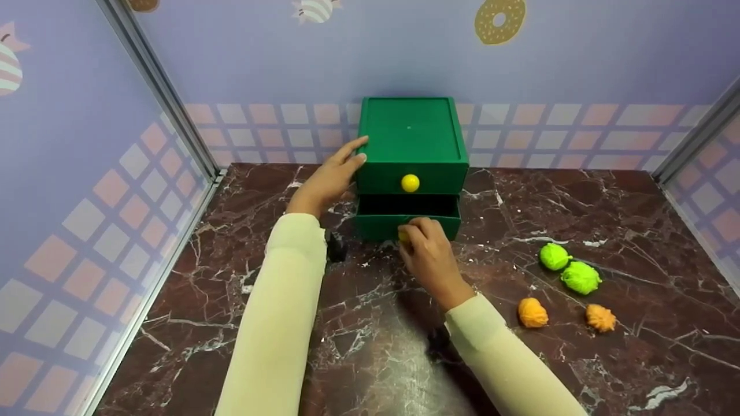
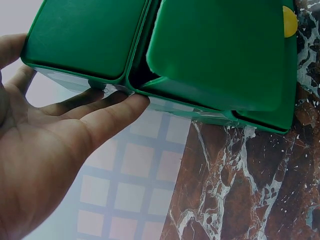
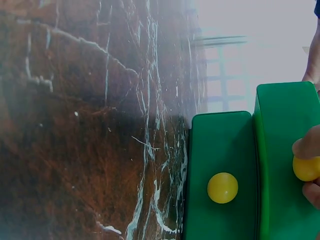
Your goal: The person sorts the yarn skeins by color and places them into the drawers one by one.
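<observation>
A green drawer cabinet point(image 1: 410, 128) stands against the back wall. Its middle drawer point(image 1: 376, 228) is pulled partway out, and the dark inside shows at the top. My right hand point(image 1: 432, 260) pinches that drawer's round yellow knob point(image 3: 306, 170) between thumb and fingers. My left hand point(image 1: 328, 180) has its fingers extended along the cabinet's left side, fingertips at the upper edge; its palm faces the left wrist camera. The top drawer point(image 1: 378, 180), with a yellow knob point(image 1: 410, 183), is closed. Below the pulled drawer, the bottom drawer point(image 3: 220, 145) is closed too.
On the dark marbled table point(image 1: 358, 346), to the right, lie two lime green crumpled-looking balls point(image 1: 581, 278) and two orange ones point(image 1: 532, 312). Patterned panels point(image 1: 277, 58) close off the back and both sides, with a metal corner post point(image 1: 167, 86) at the left.
</observation>
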Demonstrator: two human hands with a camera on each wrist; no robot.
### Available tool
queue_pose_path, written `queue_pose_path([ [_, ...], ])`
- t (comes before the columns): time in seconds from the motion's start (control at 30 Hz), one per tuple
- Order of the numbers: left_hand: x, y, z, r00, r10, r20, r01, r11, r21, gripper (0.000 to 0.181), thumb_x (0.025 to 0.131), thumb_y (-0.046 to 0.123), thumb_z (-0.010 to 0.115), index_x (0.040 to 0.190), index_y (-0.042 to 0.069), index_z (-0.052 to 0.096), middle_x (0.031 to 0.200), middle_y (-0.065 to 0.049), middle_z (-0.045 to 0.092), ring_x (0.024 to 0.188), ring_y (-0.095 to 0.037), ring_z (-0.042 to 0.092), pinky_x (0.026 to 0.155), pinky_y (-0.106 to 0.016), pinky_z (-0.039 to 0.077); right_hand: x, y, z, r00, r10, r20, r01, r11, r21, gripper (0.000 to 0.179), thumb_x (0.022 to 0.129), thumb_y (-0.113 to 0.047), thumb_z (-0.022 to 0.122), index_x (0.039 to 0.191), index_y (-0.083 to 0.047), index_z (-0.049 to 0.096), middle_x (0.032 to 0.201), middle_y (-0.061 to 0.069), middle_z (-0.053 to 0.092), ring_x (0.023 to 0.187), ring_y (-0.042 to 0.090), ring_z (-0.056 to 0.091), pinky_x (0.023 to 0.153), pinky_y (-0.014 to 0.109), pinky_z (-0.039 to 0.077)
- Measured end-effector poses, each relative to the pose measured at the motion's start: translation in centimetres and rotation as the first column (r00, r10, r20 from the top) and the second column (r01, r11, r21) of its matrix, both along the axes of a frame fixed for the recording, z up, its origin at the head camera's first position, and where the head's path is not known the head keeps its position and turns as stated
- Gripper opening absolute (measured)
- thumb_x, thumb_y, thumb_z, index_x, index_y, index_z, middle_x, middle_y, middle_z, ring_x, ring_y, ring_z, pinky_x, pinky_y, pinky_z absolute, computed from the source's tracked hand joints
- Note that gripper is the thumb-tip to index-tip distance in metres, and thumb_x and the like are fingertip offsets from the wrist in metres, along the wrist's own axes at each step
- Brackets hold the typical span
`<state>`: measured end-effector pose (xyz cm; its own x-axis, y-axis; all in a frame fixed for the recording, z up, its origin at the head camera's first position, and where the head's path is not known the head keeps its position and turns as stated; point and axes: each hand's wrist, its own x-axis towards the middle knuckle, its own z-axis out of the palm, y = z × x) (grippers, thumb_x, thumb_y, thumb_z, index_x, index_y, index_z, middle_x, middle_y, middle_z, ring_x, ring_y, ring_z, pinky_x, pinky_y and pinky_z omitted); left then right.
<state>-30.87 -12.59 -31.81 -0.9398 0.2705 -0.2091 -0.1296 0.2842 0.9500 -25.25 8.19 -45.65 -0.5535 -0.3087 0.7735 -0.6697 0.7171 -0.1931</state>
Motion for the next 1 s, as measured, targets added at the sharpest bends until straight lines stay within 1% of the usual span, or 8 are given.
queue_pose_path([
  [0.1,0.1,0.0,0.0,1.0,-0.006,0.0,0.006,1.0,0.001,0.049,0.105,0.038,0.037,0.152,0.043,0.023,0.164,0.001,0.008,0.146,-0.03,0.029,0.11,-0.052,0.038,0.3,0.1,0.1,1.0,0.007,-0.003,-0.007,1.0,0.005,0.02,0.08,-0.003,0.077,0.099,-0.003,0.069,0.098,0.011,0.06,0.088,0.026,0.057,0.078,0.034,0.054],
  [0.23,0.1,0.0,0.1,1.0,-0.017,-0.019,0.017,1.0,-0.018,0.05,0.105,0.038,0.037,0.153,0.042,0.021,0.164,0.001,0.008,0.147,-0.027,0.028,0.114,-0.049,0.034,0.7,0.1,0.2,1.0,0.005,-0.007,-0.005,1.0,0.019,0.02,0.079,-0.003,0.077,0.097,-0.003,0.069,0.098,0.009,0.061,0.088,0.025,0.058,0.079,0.034,0.055],
  [0.33,0.1,-0.1,0.1,0.999,-0.022,-0.03,0.022,1.0,-0.021,0.051,0.105,0.038,0.037,0.153,0.041,0.021,0.164,0.0,0.008,0.147,-0.026,0.029,0.115,-0.047,0.033,1.0,0.2,0.2,1.0,0.007,-0.01,-0.007,1.0,0.025,0.02,0.079,-0.003,0.078,0.097,-0.004,0.069,0.098,0.009,0.061,0.088,0.024,0.058,0.079,0.033,0.055],
  [0.43,0.0,-0.1,0.0,0.999,-0.023,-0.025,0.023,1.0,0.001,0.051,0.105,0.037,0.037,0.153,0.041,0.021,0.164,0.0,0.009,0.146,-0.027,0.031,0.112,-0.05,0.036,1.3,0.2,0.2,1.0,0.014,-0.019,-0.013,1.0,0.026,0.02,0.078,-0.005,0.079,0.097,-0.004,0.07,0.096,0.009,0.061,0.087,0.024,0.057,0.078,0.033,0.054],
  [0.6,0.0,-0.1,-0.1,1.0,-0.013,-0.028,0.013,1.0,0.005,0.05,0.105,0.037,0.038,0.153,0.041,0.023,0.165,0.001,0.007,0.145,-0.027,0.031,0.112,-0.05,0.036,1.7,0.3,0.1,0.999,0.026,-0.035,-0.025,0.999,0.026,0.019,0.079,-0.004,0.077,0.096,-0.003,0.07,0.096,0.009,0.061,0.086,0.024,0.057,0.078,0.032,0.054],
  [0.8,0.0,-0.1,0.0,0.999,-0.017,-0.028,0.017,1.0,-0.004,0.05,0.105,0.038,0.038,0.153,0.041,0.023,0.165,0.001,0.003,0.146,-0.029,0.029,0.111,-0.052,0.037,2.3,0.4,0.2,0.998,0.042,-0.046,-0.041,0.999,0.021,0.017,0.079,-0.003,0.075,0.096,-0.003,0.07,0.095,0.008,0.061,0.086,0.023,0.057,0.077,0.032,0.054],
  [1.0,-0.1,-0.1,-0.1,0.999,-0.014,-0.033,0.013,1.0,-0.018,0.05,0.105,0.038,0.037,0.153,0.041,0.023,0.165,0.001,0.004,0.146,-0.028,0.03,0.112,-0.05,0.036,2.8,0.4,0.0,0.997,0.059,-0.051,-0.059,0.998,0.012,0.016,0.079,-0.002,0.076,0.094,-0.003,0.07,0.094,0.008,0.061,0.086,0.023,0.057,0.077,0.031,0.054],
])
